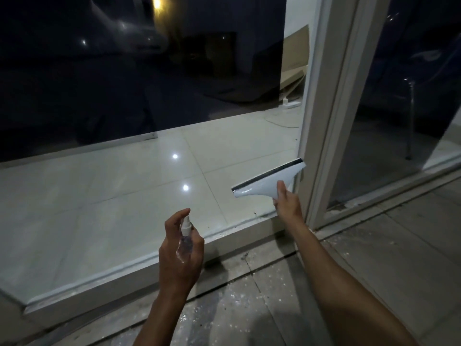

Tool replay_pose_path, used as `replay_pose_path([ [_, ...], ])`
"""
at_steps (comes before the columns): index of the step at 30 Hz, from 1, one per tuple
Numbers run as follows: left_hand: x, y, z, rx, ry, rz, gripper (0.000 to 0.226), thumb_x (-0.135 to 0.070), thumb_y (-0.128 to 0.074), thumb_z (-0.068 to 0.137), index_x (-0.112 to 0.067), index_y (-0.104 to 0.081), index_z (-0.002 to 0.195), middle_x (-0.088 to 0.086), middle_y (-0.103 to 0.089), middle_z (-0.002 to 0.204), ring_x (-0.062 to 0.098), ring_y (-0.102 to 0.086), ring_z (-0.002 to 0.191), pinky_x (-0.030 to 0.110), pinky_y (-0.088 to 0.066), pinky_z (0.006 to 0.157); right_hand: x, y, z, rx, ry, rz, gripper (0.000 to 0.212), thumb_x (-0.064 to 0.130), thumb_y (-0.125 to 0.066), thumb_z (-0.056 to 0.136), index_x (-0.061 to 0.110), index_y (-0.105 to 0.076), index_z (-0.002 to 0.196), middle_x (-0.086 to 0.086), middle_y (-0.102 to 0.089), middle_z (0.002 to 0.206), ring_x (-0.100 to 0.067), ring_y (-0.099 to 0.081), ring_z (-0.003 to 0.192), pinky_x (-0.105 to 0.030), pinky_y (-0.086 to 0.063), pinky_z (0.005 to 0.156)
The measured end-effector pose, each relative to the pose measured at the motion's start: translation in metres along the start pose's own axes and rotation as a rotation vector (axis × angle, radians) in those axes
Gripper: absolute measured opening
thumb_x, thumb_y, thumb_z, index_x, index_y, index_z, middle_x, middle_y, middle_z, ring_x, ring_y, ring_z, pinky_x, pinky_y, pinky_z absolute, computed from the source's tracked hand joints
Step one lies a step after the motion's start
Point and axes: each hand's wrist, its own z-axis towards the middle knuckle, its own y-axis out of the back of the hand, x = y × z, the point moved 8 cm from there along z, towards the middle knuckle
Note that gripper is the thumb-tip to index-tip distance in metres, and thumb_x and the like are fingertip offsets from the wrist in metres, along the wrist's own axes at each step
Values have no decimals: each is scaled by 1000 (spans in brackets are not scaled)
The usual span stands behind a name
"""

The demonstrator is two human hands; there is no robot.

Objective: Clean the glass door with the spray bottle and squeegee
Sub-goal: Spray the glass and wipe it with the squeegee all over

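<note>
Left hand (180,248) grips spray bottle (185,236) | right hand (287,202) grips squeegee (269,179) near glass door (124,183)

no readable text, no labels on spray bottle (185,239), none on squeegee (268,182)

My left hand (180,248) covers most of the spray bottle (185,237), my right hand (287,202) hides the squeegee (269,179) handle, and both elbows are cut off.
</note>
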Motion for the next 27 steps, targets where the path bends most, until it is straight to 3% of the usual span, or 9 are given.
replay_pose_path([
  [4, 2, 7, -8, -2, -8, 8, 40, -29, -47, 93, -37, -39, 131, -9, -56, 80, 16, -57, 62, 22, -45, 52, -37, -27, -10, 86, -195, 116, 65, 69, -32, 98, 18, -45, 60, 6, -38, 44, -8, -34, 36, -19, -24, 39],
  [7, 15, 28, -13, -42, 25, 41, 39, -30, -46, 93, -33, -41, 131, -11, -56, 86, 15, -58, 64, 15, -42, 52, -72, -35, -24, 81, -302, 122, 64, 66, -33, 99, 15, -47, 63, 0, -40, 50, -10, -36, 37, -17, -26, 36],
  [12, 21, 61, -24, -106, 58, 58, 38, -34, -45, 92, -36, -40, 130, -13, -57, 88, 13, -60, 70, 10, -43, 57, -102, -62, -68, 164, -447, 36, 64, 69, -31, 98, 16, -51, 69, -1, -47, 54, -18, -41, 45, -25, -32, 45],
  [14, 21, 78, -27, -149, 67, 50, 37, -34, -46, 93, -39, -40, 129, -12, -57, 87, 12, -60, 70, 9, -43, 59, -91, -75, -80, 125, -392, -2, 66, 65, -32, 100, 9, -63, 81, -14, -65, 77, -28, -61, 69, -31, -43, 62],
  [17, 26, 112, -32, -242, 95, 52, 37, -34, -46, 93, -44, -40, 128, -13, -57, 87, 10, -61, 70, 7, -43, 61, -52, -104, -107, 78, -149, -210, 76, 63, -26, 101, 1, -71, 98, -24, -71, 104, -39, -67, 98, -36, -44, 77],
  [20, 29, 140, -37, -274, 95, 68, 39, -34, -47, 93, -51, -39, 127, -12, -58, 89, 12, -61, 70, 7, -42, 61, -17, -145, -150, 125, 109, -457, 80, 69, -22, 97, 7, -72, 100, -23, -72, 102, -40, -68, 95, -36, -41, 72],
  [23, 32, 166, -38, -280, 83, 81, 38, -34, -45, 95, -50, -38, 128, -13, -58, 86, 11, -60, 67, 8, -42, 61, 8, -194, -195, 281, 308, -531, 78, 74, -17, 93, 18, -70, 88, -12, -71, 86, -32, -67, 81, -32, -41, 66],
  [27, 43, 202, -36, -328, 102, 131, 33, -39, -42, 96, -45, -37, 128, -16, -58, 88, 10, -61, 67, 8, -41, 58, 17, -232, -233, 399, 461, -600, 70, 78, -9, 87, 25, -44, 60, 6, -53, 61, -19, -55, 60, -28, -33, 53],
])
